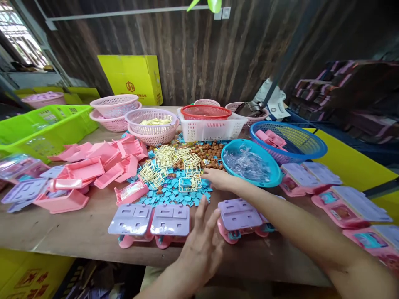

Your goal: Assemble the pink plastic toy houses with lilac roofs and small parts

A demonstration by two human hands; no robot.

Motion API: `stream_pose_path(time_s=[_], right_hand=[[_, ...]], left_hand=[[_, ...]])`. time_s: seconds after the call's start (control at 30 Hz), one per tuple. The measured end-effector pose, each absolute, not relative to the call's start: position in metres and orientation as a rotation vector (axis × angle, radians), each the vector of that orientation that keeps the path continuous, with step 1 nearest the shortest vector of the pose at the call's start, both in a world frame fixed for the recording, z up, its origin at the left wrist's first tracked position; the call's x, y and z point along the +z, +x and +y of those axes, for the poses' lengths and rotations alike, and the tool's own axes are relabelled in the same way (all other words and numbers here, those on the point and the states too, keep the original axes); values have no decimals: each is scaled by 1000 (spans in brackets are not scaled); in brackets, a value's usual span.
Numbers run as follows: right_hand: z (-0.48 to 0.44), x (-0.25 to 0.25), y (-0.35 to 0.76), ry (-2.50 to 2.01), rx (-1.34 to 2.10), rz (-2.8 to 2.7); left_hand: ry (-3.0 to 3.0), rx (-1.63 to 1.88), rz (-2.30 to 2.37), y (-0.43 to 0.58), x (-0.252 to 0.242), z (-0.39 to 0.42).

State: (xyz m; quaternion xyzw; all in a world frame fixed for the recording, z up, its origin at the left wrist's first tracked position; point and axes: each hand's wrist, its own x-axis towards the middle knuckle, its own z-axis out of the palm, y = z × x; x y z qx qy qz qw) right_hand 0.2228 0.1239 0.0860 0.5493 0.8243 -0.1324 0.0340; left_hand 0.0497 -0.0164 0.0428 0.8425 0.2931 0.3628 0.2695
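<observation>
My left hand (202, 247) hovers at the table's near edge, fingers apart and nothing in them. It is between a pair of pink toy cases with lilac lids (171, 220) and another lilac-lidded case (240, 214). My right hand (218, 178) reaches across to the loose parts, its fingers drawn together at the edge of the pile; whatever they pinch is hidden. Around its fingertips lie small brown pieces (215, 151), blue square pieces (170, 193) and cream plastic frames (190, 162). A teal basin (279, 178) of clear plastic parts stands just right of that hand.
Pink trays (85, 168) are heaped at left beside a green crate (62, 133). Pink baskets (114, 106), a red basket (205, 112) over a white one (205, 131), and a blue basket (311, 145) line the back. More lilac-lidded cases (358, 203) stand at right.
</observation>
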Motion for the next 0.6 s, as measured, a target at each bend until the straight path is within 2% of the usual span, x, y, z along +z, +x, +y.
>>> stream_pose_path(time_s=[0.17, 0.3, 0.47, 0.6], right_hand=[[148, 88, 234, 1573, -634, 2510], [129, 112, 235, 1487, -890, 2486], [75, 130, 203, 1500, -1610, 2536], [46, 125, 181, 1731, -1728, 2652]], left_hand=[[1958, 1163, 1024, 12, 63, 25], [1565, 1105, 1044, 7, 71, 55], [1342, 898, 824, 12, 79, 61], [1123, 908, 692, 8, 83, 56]])
